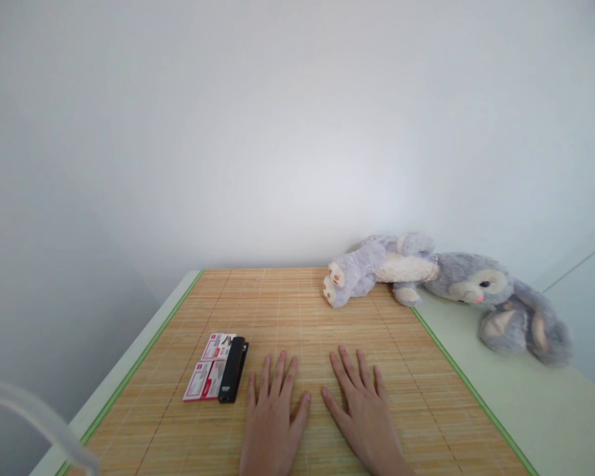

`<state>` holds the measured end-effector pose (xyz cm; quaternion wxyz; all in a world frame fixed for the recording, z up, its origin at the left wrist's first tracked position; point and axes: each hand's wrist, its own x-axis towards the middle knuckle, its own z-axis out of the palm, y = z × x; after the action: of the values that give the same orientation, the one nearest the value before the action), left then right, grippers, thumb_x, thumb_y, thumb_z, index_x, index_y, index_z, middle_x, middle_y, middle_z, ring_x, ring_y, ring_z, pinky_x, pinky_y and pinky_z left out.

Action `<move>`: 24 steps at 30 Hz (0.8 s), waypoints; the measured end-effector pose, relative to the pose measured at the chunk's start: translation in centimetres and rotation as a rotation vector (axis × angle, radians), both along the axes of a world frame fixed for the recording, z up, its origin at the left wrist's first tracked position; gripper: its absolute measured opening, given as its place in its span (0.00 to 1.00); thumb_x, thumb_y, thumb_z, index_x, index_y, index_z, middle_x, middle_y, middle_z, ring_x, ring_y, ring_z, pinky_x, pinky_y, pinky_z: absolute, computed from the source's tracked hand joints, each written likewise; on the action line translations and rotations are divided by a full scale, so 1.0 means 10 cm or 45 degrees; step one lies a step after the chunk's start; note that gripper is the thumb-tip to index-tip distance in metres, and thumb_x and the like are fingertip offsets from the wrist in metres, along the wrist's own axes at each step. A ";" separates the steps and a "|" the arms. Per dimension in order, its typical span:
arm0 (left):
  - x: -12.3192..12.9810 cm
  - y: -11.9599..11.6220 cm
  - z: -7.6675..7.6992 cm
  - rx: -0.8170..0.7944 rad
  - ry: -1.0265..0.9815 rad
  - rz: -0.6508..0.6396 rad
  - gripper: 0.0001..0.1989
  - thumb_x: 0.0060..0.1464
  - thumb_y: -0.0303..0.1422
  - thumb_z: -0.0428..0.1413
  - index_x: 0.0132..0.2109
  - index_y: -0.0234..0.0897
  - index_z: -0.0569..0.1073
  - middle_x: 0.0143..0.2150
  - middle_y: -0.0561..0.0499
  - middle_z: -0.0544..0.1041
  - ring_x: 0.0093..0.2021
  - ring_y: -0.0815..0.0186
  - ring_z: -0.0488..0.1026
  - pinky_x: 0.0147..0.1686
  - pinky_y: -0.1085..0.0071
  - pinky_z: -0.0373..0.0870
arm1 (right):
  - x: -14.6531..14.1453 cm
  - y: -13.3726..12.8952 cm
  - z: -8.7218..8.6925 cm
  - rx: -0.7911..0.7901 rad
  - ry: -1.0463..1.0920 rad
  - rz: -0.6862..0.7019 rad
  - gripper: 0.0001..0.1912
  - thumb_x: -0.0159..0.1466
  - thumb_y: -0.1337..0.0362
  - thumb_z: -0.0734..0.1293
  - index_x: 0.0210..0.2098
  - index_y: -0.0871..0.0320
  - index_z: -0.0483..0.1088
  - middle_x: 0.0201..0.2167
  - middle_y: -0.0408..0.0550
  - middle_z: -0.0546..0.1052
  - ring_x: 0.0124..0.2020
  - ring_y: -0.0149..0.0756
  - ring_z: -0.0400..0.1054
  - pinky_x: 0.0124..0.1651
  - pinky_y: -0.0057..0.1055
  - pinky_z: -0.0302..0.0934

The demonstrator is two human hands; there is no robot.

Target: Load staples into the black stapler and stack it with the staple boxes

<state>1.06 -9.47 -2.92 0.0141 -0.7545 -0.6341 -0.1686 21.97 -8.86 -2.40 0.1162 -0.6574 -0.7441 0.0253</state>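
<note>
My left hand [274,423] lies palm down on the bamboo mat [277,297], fingers spread, holding nothing. Beside it, my right hand [361,413] also rests flat on the mat with its fingers apart. A black stapler [233,370] lies just left of my left hand, apart from the fingers. Against the stapler's left side are small red-and-white boxes [198,380], which look like staple packs; the stapler covers part of them.
A grey plush rabbit [406,268] lies on its side along the back right, partly on the mat and partly on the pale tabletop [515,390]. A white wall [277,132] stands behind. A blurred white curved strip [39,416] crosses the lower left corner.
</note>
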 end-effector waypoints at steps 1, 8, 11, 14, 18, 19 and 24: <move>0.00 0.00 0.00 -0.002 0.001 0.001 0.33 0.68 0.44 0.48 0.75 0.55 0.47 0.78 0.56 0.50 0.77 0.49 0.45 0.71 0.40 0.48 | 0.00 0.00 0.00 -0.002 0.001 -0.001 0.36 0.73 0.40 0.54 0.76 0.41 0.42 0.76 0.35 0.44 0.77 0.55 0.32 0.73 0.63 0.35; 0.00 0.01 -0.01 -0.023 0.011 0.002 0.32 0.68 0.44 0.46 0.75 0.55 0.47 0.78 0.56 0.49 0.77 0.50 0.44 0.72 0.40 0.46 | 0.00 0.00 0.01 -0.032 0.004 -0.007 0.36 0.72 0.40 0.54 0.75 0.41 0.43 0.76 0.35 0.44 0.77 0.56 0.33 0.73 0.64 0.34; 0.00 0.00 0.01 -0.037 0.002 0.002 0.32 0.68 0.44 0.46 0.75 0.55 0.47 0.78 0.56 0.49 0.77 0.50 0.43 0.72 0.40 0.46 | 0.00 0.00 0.02 -0.031 0.005 -0.003 0.36 0.72 0.41 0.54 0.76 0.41 0.43 0.76 0.35 0.44 0.77 0.56 0.33 0.73 0.64 0.34; 0.00 -0.01 0.03 -0.045 -0.006 -0.007 0.32 0.68 0.44 0.47 0.75 0.54 0.47 0.78 0.56 0.48 0.78 0.50 0.42 0.72 0.40 0.45 | 0.00 -0.01 0.03 -0.027 0.011 -0.003 0.36 0.73 0.42 0.54 0.76 0.41 0.43 0.77 0.35 0.43 0.77 0.56 0.33 0.73 0.64 0.34; 0.01 -0.01 0.03 -0.061 -0.006 -0.002 0.32 0.68 0.44 0.47 0.75 0.53 0.48 0.78 0.55 0.48 0.78 0.49 0.42 0.72 0.40 0.44 | 0.00 -0.02 0.01 -0.027 0.034 -0.001 0.35 0.73 0.42 0.55 0.75 0.41 0.44 0.76 0.36 0.45 0.77 0.55 0.32 0.73 0.64 0.32; 0.01 -0.01 0.03 -0.063 -0.005 0.002 0.32 0.68 0.44 0.46 0.75 0.53 0.48 0.78 0.55 0.48 0.78 0.49 0.41 0.72 0.40 0.44 | -0.02 -0.01 0.00 -0.029 0.042 -0.009 0.36 0.72 0.42 0.55 0.75 0.41 0.44 0.76 0.36 0.45 0.77 0.56 0.31 0.73 0.65 0.30; 0.04 -0.04 0.03 -0.047 0.011 0.012 0.31 0.68 0.43 0.45 0.75 0.52 0.49 0.78 0.55 0.48 0.78 0.48 0.39 0.72 0.38 0.43 | -0.35 0.16 0.11 -0.180 0.256 -0.199 0.40 0.68 0.36 0.59 0.74 0.47 0.54 0.76 0.47 0.47 0.75 0.70 0.26 0.67 0.78 0.23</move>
<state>1.43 -9.88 -2.66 0.0038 -0.7524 -0.6405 -0.1534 18.47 -7.22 -1.31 0.1452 -0.7141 -0.6716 0.1342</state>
